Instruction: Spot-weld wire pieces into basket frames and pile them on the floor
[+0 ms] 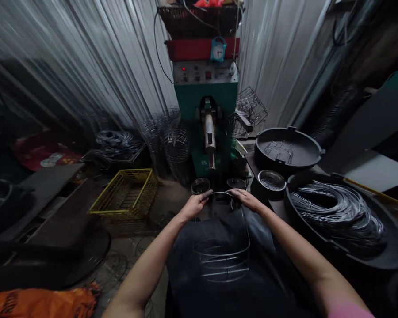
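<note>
Over the far edge of the dark apron, a wire basket frame is held at its curved end. The left hand and right hand curl their fingers round that wire, one on each side. Its long axis points from the person toward the green welding machine, with the hooped end nearest the body. A black tub of wire rings sits to the right.

Floor, left: yellow wire crate, wire coils beyond it, orange sack nearest. Bench, right: far black tray, small metal bowl, near black tray holding wire rings.
</note>
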`<action>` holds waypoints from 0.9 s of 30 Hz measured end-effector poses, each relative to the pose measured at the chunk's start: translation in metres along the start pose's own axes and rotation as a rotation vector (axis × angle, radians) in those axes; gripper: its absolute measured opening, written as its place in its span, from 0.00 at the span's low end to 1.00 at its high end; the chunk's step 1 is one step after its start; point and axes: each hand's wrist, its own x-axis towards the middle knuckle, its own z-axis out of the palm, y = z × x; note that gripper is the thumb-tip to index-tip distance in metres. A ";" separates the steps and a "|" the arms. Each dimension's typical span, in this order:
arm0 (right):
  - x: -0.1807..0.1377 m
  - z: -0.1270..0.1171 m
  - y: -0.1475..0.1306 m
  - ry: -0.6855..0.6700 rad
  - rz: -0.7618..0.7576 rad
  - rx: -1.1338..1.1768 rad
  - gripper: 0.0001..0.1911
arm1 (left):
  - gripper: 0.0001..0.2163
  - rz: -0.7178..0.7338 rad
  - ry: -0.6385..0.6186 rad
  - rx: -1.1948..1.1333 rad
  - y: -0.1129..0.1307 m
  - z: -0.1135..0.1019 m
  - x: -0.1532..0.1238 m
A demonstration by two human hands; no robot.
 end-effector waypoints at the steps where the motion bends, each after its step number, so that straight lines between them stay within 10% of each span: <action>1: 0.003 -0.001 0.003 0.009 0.015 0.028 0.22 | 0.19 -0.027 0.014 -0.006 0.000 -0.003 0.002; 9: 0.024 0.025 0.023 0.088 0.010 -0.118 0.19 | 0.21 -0.270 -0.009 -0.124 -0.022 -0.012 0.004; 27: 0.034 0.064 0.032 0.054 0.007 -0.356 0.14 | 0.19 -0.059 -0.044 0.029 -0.056 -0.013 -0.007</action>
